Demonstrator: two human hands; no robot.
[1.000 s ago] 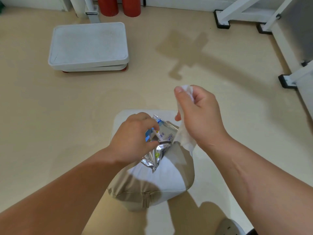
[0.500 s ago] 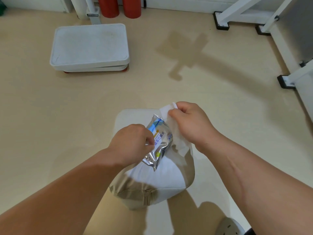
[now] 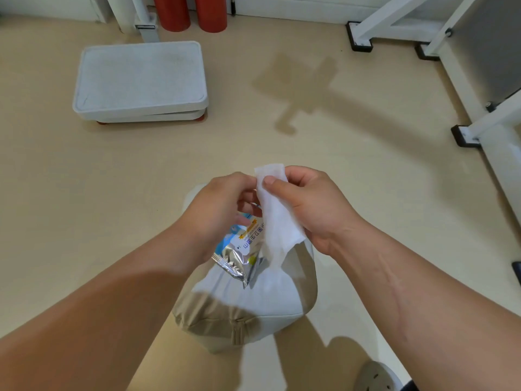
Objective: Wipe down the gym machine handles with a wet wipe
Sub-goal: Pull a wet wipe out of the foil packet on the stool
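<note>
Hanging white wet wipe (image 3: 277, 221), creased lengthwise

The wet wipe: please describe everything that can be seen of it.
The wet wipe is a thin white sheet, soft-looking, folded into a long narrow strip. It hangs almost upright. The right hand pinches it near the top, thumb on its front; the left hand, which holds the foil packet, seems to touch its top left edge. Its lower end hangs beside the packet.

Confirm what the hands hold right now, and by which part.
Right hand pinches the wet wipe near its top end, thumb in front. Left hand grips the wipe packet by its upper end.
</note>
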